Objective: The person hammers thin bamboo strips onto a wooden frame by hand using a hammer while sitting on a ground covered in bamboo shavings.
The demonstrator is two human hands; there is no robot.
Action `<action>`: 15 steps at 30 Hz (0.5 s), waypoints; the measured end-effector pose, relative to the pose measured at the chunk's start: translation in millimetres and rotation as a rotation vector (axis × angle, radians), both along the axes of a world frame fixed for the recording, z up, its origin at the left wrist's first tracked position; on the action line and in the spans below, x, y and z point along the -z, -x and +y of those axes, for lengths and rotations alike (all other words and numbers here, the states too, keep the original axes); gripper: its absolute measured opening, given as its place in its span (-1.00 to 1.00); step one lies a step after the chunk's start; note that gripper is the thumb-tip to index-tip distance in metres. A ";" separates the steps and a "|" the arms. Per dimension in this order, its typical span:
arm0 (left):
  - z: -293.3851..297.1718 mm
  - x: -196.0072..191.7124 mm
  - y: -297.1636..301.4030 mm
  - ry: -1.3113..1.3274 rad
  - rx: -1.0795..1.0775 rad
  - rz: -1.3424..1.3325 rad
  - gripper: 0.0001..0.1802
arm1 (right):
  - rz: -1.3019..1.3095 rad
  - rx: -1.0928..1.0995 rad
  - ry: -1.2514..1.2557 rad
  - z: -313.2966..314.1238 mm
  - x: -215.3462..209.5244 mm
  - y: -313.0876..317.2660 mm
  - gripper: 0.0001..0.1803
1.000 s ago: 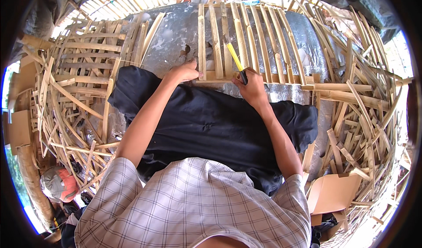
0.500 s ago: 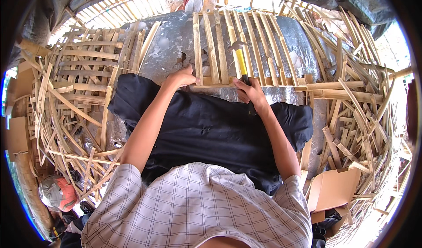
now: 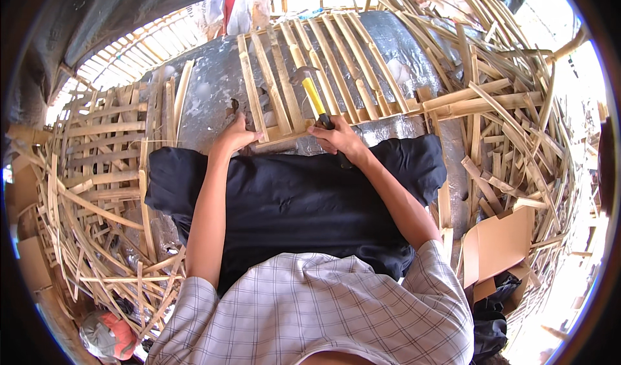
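A ladder-like bamboo frame of several pale slats joined to a crosspiece lies before me on a dark, silvery sheet. My left hand is at its near left corner, thumb touching the lower end of the leftmost slat. Thumb and forefinger are spread apart; the other fingers are partly hidden. My right hand is closed round the black handle of a hammer with a yellow shaft. Its metal head points away from me and lies over the slats. The fingertips of that hand are close to the crosspiece.
Woven bamboo panels stand at the left, with loose strips below. Heaped bamboo offcuts fill the right side. An open cardboard box is at the lower right. Black cloth covers my lap. A grey and orange cap is at the lower left.
The whole view has turned and shifted, so the frame and both hands appear farther left. The hammer stays in my right hand, and my left hand stays by the same corner.
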State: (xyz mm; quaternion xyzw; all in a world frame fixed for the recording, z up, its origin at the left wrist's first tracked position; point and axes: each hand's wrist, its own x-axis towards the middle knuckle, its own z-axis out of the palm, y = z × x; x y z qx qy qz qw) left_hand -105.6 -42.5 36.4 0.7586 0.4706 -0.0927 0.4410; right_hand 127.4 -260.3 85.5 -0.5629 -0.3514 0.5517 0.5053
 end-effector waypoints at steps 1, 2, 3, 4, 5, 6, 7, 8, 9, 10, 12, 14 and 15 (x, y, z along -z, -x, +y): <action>-1.6 -4.7 1.9 -0.015 -0.012 0.001 0.05 | 0.013 0.003 -0.015 0.4 -1.5 0.6 -0.57; -3.8 -8.7 3.1 -0.030 -0.025 0.002 0.01 | 0.025 0.005 -0.029 1.4 -2.4 0.7 -0.58; -6.6 -12.2 3.9 -0.054 -0.043 -0.013 -0.11 | 0.041 0.025 -0.035 3.2 -0.5 -0.2 -0.60; -9.1 -17.5 4.4 -0.050 -0.051 -0.033 -0.14 | 0.050 0.031 -0.046 3.8 0.3 -1.1 -0.59; -11.2 -22.7 3.8 -0.045 -0.059 -0.053 -0.16 | 0.059 0.038 -0.058 4.0 1.0 -2.9 -0.58; -13.0 -28.0 2.8 -0.040 -0.066 -0.074 -0.19 | 0.067 0.045 -0.068 3.7 1.8 -5.2 -0.57; -14.4 -37.3 4.2 -0.035 -0.056 -0.087 -0.19 | 0.077 0.056 -0.074 4.1 -3.7 -5.6 -0.56; -12.1 -32.4 7.7 -0.086 -0.042 -0.139 -0.18 | 0.085 0.067 -0.079 5.4 -3.0 -6.9 -0.55; -7.2 -24.1 13.5 -0.136 -0.027 -0.192 -0.17 | 0.092 0.078 -0.085 7.0 -1.6 -8.6 -0.55; -6.0 -23.9 15.3 -0.185 -0.010 -0.245 -0.15 | 0.100 0.092 -0.089 7.9 -1.4 -10.7 -0.55; -3.6 -24.6 18.0 -0.315 -0.092 -0.348 -0.38 | 0.075 0.107 -0.094 8.8 -1.8 -15.6 -0.54; -7.0 -41.2 8.6 -0.408 -0.160 -0.484 -0.53 | 0.117 0.149 -0.116 9.4 -7.1 -22.9 -0.54; -15.7 -52.0 -3.1 -0.500 -0.193 -0.513 -0.77 | 0.090 0.179 -0.151 9.0 -3.0 -29.5 -0.55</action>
